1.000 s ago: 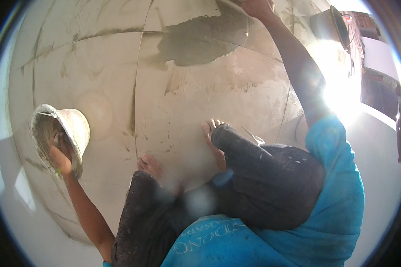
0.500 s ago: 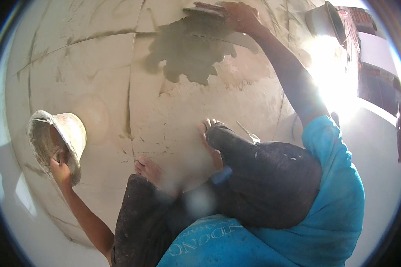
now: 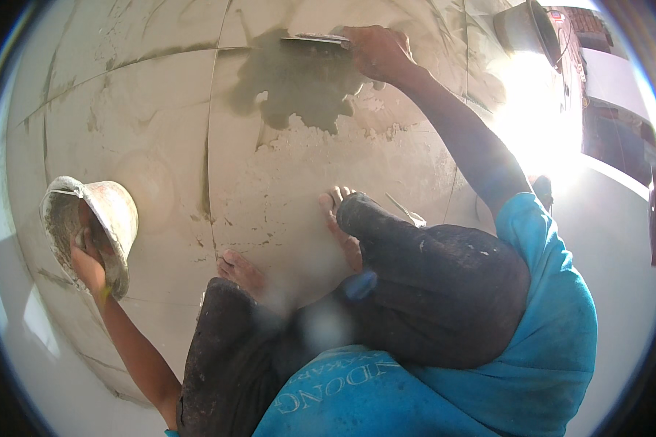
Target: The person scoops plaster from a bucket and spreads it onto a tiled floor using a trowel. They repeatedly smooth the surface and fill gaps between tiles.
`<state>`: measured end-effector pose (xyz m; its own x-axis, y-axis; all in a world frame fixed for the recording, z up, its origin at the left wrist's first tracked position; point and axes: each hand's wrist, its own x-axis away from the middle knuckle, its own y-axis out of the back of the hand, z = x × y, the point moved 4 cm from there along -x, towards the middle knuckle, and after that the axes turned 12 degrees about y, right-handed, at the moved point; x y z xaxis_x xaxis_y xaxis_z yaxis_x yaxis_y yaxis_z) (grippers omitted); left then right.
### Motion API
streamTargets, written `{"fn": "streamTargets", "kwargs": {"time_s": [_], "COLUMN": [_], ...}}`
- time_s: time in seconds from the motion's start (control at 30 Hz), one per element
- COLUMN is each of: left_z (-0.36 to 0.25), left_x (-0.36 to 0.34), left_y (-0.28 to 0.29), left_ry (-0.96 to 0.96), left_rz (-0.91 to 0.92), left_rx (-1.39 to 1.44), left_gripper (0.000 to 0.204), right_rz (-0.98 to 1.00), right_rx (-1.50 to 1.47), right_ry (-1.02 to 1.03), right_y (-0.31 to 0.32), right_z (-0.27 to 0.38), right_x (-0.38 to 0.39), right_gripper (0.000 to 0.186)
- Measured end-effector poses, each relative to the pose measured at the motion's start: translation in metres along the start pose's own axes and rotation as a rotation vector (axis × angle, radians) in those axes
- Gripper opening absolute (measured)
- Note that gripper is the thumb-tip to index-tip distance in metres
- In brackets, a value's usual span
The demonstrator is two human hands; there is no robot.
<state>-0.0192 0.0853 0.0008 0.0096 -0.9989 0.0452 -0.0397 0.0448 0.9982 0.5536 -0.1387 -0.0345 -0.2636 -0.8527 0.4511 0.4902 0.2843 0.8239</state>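
From the head camera, the right hand [image 3: 377,52] is clenched round the handle of a trowel [image 3: 315,38], whose flat blade lies against the floor [image 3: 160,124] at the top edge of a dark wet patch [image 3: 299,91]. The patch is grey, ragged at its edges, and spreads below and to the left of that hand; rough pale crumbs lie just under it. The left hand [image 3: 87,258] grips the rim of a pan [image 3: 102,229], a round, mortar-caked bowl held tilted, well apart from the patch. Between the hands the pale tiles lie bare, crossed by dark joints. Two bare feet [image 3: 244,271] rest nearer the body. Strong glare washes out the floor beyond the right arm.
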Motion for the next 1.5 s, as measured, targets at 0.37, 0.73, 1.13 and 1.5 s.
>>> {"fn": "streamTargets", "kwargs": {"time_s": [0.37,0.73,1.13,1.5], "left_z": [-0.032,-0.023,-0.014,-0.049], "left_x": [0.017,0.016,0.0,0.023], "left_y": [0.007,0.009,-0.008,-0.014], "left_ry": [-0.076,0.009,-0.11,-0.046], "left_rz": [0.107,0.25,0.034,0.182], "left_rx": [0.125,0.139,0.07,0.336], "left_gripper": [0.037,0.038,0.039,0.035], "right_rz": [-0.45,-0.196,-0.441,-0.102], "right_rx": [0.184,0.444,0.404,0.174], "right_ry": [0.244,0.382,0.878,0.798], "right_y": [0.01,0.0,-0.056,-0.175], "right_z": [-0.013,0.043,0.084,0.189], "right_x": [-0.033,-0.101,0.07,0.07], "right_gripper": [0.022,0.026,0.051,0.06]}}
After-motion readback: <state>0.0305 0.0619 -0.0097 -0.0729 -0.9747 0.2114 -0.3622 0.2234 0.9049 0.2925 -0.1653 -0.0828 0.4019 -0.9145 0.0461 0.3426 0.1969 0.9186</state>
